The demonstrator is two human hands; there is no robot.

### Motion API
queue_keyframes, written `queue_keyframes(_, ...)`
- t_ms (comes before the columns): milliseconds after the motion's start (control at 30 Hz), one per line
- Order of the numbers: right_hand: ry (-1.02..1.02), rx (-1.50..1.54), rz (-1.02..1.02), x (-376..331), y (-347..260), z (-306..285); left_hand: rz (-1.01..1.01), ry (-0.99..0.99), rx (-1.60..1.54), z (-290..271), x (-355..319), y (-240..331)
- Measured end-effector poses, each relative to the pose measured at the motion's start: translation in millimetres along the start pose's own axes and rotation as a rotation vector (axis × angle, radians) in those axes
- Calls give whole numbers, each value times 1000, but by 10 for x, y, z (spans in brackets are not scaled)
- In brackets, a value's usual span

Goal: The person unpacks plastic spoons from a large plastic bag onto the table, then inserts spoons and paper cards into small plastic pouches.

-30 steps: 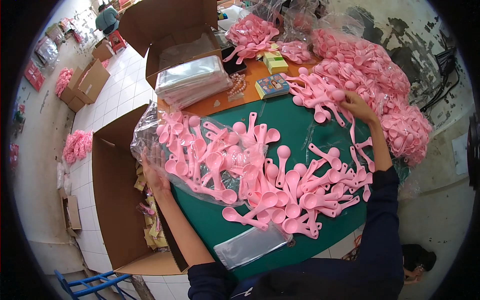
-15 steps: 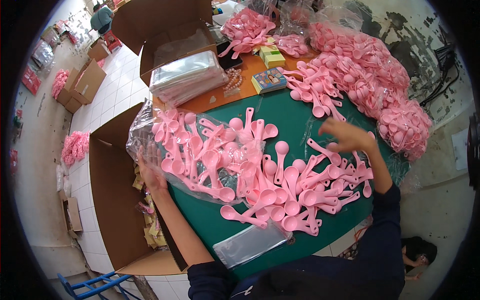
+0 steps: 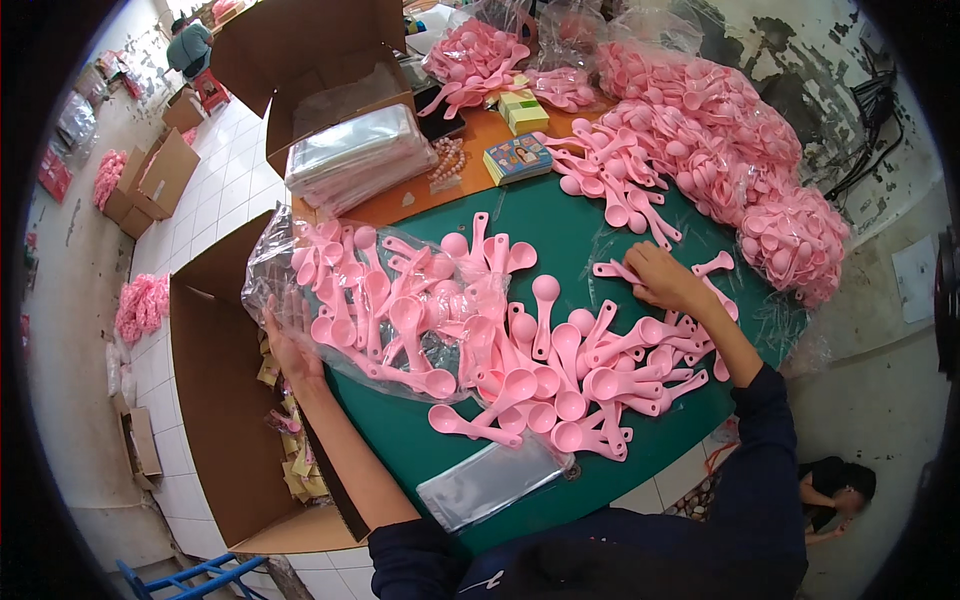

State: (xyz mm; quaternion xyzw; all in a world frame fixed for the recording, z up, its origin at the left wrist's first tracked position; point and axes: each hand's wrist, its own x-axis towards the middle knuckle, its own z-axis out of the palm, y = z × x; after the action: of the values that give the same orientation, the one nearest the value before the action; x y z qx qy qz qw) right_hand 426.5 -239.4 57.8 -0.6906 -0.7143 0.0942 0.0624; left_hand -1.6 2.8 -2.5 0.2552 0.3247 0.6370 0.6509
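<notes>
Spoons (image 3: pixel 560 370) are heaped at mid-table, some spilling from a clear bag (image 3: pixel 380 310) pinned at its left edge by the flat, spread left hand (image 3: pixel 290 345); the right hand (image 3: pixel 660 280), fingers curled, gathers loose ones at the right.

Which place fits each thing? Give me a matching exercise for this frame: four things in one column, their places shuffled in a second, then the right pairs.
Things
1. left hand
2. right hand
3. flat clear sleeve
4. stack of clear bags

Places
A. on the orange part of the table, by the open box at the far side
B. on the loose pink scoops at the right of the green mat
C. at the near edge of the green mat, on its own
D. on the left end of the clear bag of pink scoops

Pairs: 1-D, 2-B, 3-C, 4-A
</notes>
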Motion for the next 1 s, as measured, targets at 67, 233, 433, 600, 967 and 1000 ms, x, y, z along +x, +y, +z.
queue_keyframes(67, 27, 142, 46, -2, 12, 33, 3, 26, 16, 15, -4, 16)
queue_keyframes(233, 13, 224, 187, 12, -11, 24, -1, 14, 0, -6, 5, 24)
queue_keyframes(433, 225, -139, 2, -47, -22, 91, -20, 14, -4, 75, -24, 4)
queue_keyframes(600, -30, 299, -151, 58, -491, -165, -6, 5, -1, -11, -6, 22)
queue_keyframes(967, -226, -10, -68, 66, -737, -20, -7, 22, -2, 32, -8, 15)
queue_keyframes(1000, -250, -20, -34, 59, -737, -4, -9, 21, -3, 34, -3, 0)
